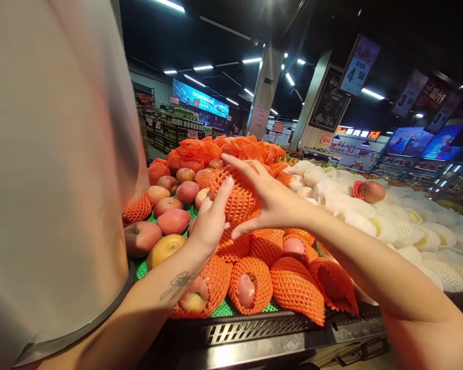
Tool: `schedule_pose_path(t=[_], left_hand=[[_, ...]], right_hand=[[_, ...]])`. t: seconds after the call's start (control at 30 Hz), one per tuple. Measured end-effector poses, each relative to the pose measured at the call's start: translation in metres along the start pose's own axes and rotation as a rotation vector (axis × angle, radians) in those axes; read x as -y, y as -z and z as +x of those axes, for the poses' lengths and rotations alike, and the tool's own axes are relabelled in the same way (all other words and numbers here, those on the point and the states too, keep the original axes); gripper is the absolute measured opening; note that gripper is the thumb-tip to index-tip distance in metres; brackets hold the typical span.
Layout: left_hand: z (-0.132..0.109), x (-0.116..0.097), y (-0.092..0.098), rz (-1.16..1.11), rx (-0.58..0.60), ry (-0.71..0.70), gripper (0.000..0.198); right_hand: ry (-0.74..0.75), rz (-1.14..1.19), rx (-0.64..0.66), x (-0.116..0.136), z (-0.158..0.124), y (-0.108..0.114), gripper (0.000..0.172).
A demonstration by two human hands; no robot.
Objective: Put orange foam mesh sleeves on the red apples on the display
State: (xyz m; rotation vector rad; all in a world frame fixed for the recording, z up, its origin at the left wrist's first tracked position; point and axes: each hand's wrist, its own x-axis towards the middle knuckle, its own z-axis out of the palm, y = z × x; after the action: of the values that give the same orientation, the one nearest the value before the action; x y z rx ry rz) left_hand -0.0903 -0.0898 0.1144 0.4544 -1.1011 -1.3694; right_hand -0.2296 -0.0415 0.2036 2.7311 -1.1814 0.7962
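My left hand [211, 218] and my right hand [270, 200] both clasp one apple in an orange foam net [237, 198], held just above a heap of netted apples [250, 285]. The left hand cups its left side, fingers curled up around it. From the right, the other hand's fingers stretch over the top and its thumb sits underneath. Bare red and yellow apples [165, 218] lie to the left on a green mat [141, 268].
A person in a pale shirt [50, 169] stands close at my left, filling that side. White-netted fruit [374, 221] is piled to the right, one red-netted apple [370, 191] on it. A metal stand edge [262, 329] runs along the front. Shelves and price signs stand behind.
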Motion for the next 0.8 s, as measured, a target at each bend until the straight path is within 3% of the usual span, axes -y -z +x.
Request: schedule_pose_path(t=[0.1,0.23,0.37,0.43,0.57,0.8], left_hand=[[0.001,-0.002,-0.002,0.079,-0.001,-0.036,0.056],[-0.001,-0.008,0.000,0.203,0.080,-0.166,0.056],[-0.004,-0.015,0.004,0.333,-0.017,-0.492,0.021],[-0.006,-0.017,0.005,0.364,-0.038,-0.610,0.016],[-0.006,-0.016,0.004,0.439,-0.028,-0.663,0.016],[-0.003,-0.011,0.008,0.410,0.007,-0.608,0.014]], right_hand=[[-0.039,-0.138,-0.076,-0.009,0.003,-0.013,0.090],[-0.112,-0.123,-0.239,-0.047,0.006,0.004,0.078],[-0.502,-0.235,-0.525,-0.103,0.001,0.039,0.080],[-0.754,-0.306,-0.576,-0.129,-0.008,0.050,0.084],[-1.080,-0.328,-0.385,-0.167,-0.031,0.053,0.092],[-1.305,-0.358,-0.084,-0.203,-0.052,0.037,0.101]])
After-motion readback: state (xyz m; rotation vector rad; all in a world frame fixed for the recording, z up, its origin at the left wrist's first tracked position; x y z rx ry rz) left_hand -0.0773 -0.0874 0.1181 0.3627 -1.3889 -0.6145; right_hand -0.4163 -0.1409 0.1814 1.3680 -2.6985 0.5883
